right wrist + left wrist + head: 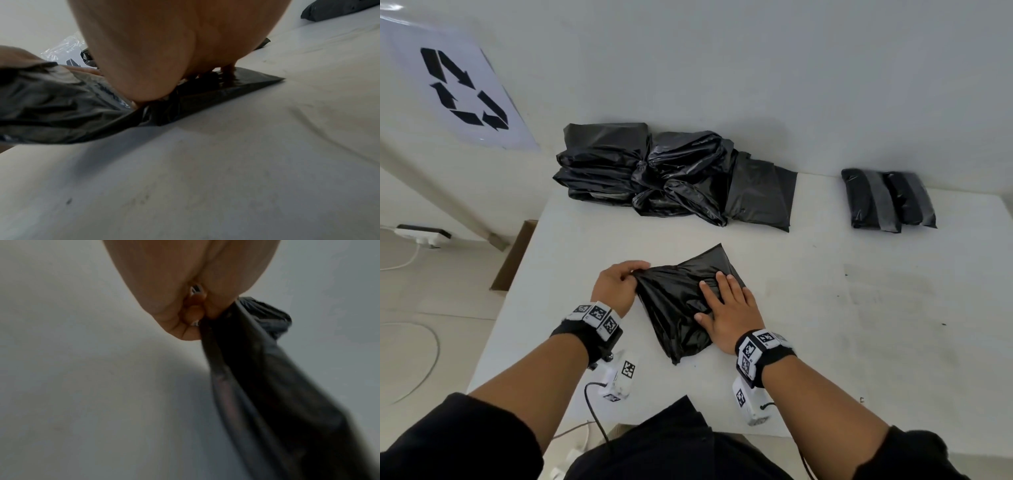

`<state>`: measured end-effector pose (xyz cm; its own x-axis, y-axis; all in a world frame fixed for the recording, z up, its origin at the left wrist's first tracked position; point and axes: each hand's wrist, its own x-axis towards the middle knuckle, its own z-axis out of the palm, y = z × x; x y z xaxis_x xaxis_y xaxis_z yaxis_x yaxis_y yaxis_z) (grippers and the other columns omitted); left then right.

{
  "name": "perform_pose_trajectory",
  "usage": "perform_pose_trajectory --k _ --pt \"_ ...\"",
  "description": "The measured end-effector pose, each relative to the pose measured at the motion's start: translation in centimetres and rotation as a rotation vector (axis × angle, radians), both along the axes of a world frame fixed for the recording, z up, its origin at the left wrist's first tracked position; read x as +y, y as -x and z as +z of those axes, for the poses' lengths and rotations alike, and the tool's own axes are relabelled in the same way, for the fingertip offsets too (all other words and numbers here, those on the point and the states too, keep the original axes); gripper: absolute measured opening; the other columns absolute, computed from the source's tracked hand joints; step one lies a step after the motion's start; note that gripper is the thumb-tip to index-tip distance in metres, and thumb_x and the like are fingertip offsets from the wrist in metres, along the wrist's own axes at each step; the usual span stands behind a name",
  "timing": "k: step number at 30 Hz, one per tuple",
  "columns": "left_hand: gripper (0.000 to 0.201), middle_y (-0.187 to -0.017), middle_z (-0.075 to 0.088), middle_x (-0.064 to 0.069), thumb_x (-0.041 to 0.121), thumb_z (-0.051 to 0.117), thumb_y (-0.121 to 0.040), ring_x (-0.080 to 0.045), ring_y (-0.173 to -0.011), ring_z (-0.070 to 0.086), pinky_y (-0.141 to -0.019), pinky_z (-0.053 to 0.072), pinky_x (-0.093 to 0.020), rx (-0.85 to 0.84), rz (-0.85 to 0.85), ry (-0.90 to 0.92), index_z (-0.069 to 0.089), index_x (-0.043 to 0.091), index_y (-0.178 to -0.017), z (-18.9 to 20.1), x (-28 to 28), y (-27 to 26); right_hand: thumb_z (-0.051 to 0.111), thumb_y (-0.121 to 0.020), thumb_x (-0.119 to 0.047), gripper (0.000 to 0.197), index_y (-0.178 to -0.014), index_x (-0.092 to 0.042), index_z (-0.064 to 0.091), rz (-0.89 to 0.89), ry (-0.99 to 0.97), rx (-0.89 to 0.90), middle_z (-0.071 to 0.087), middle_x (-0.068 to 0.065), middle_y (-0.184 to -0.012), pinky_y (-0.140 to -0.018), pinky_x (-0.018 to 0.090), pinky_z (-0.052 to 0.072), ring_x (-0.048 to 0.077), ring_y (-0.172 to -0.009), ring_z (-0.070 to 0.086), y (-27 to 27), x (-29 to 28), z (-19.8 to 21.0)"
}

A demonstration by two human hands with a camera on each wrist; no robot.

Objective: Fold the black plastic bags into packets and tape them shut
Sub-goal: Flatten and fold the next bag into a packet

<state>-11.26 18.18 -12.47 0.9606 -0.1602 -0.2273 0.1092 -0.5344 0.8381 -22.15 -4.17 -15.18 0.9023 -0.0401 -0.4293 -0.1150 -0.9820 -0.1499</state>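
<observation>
Left hand (616,286): fingers curled, pinching the gathered left edge of the black plastic bag (681,301), lifted slightly off the white surface (825,308). Right hand (729,311): flat, fingers straight, pressing the bag's right half down. Likely slip: slick film sliding under the palm, skewing the fold. Farther right, two taped packets (887,200).

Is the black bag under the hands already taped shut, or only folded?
Only folded. The black bag shows no tape; the left hand pinches its corner and the right hand presses it flat.
</observation>
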Motion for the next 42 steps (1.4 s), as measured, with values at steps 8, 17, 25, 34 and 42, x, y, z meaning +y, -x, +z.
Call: perform_pose_trajectory --k 8,17,25,34,42 --pt "0.048 -0.083 0.072 -0.003 -0.015 0.060 -0.078 -0.020 -0.078 0.066 -0.083 0.055 -0.030 0.092 -0.052 0.075 0.071 0.027 -0.059 1.3 1.5 -1.1 0.017 -0.097 -0.068 0.070 -0.154 -0.040 -0.010 0.020 0.004 -0.004 -0.019 -0.001 -0.164 -0.122 0.042 -0.005 0.019 -0.151 -0.017 0.4 -1.2 -0.3" --pt "0.029 -0.074 0.066 -0.001 0.045 0.069 -0.084 -0.025 -0.070 0.066 -0.070 0.058 -0.045 0.026 -0.053 -0.132 0.059 0.018 -0.079 3.3 0.2 -0.8 0.026 -0.099 -0.061 0.070 -0.158 -0.026 0.009 -0.254 -0.009 -0.173 0.002 0.011 -0.165 -0.119 0.047 0.016 0.030 -0.151 0.005 0.1 -0.4 0.8" --pt "0.024 -0.088 0.067 -0.005 0.039 0.071 -0.083 -0.023 -0.078 0.059 -0.069 0.046 -0.027 0.219 -0.240 -0.486 0.059 0.018 -0.078 0.8 -4.4 1.4 -0.004 -0.085 -0.069 0.084 -0.158 -0.029 0.006 -0.092 -0.038 -0.079 -0.003 0.007 -0.166 -0.122 0.047 -0.003 0.025 -0.152 -0.009 1.3 0.6 -0.3" --pt "0.047 -0.087 0.073 -0.008 0.055 0.069 -0.083 -0.021 -0.074 0.073 -0.059 0.056 -0.028 0.573 -0.063 0.048 0.064 0.010 -0.098 1.8 -1.7 1.3 0.019 -0.100 -0.062 0.073 -0.158 -0.024 -0.003 -0.150 -0.076 0.012 -0.015 0.009 -0.164 -0.121 0.045 -0.010 0.025 -0.150 -0.018 0.7 0.1 -0.2" --pt "0.013 -0.067 0.062 0.003 0.009 0.067 -0.082 -0.011 -0.060 0.053 -0.070 0.049 -0.029 0.156 -0.419 -0.206 0.069 0.022 -0.080 1.1 -1.5 2.2 0.021 -0.100 -0.061 0.073 -0.158 -0.025 -0.005 -0.151 -0.106 0.008 -0.018 0.007 -0.164 -0.120 0.041 -0.012 0.023 -0.150 -0.020 0.3 -1.1 -0.2"
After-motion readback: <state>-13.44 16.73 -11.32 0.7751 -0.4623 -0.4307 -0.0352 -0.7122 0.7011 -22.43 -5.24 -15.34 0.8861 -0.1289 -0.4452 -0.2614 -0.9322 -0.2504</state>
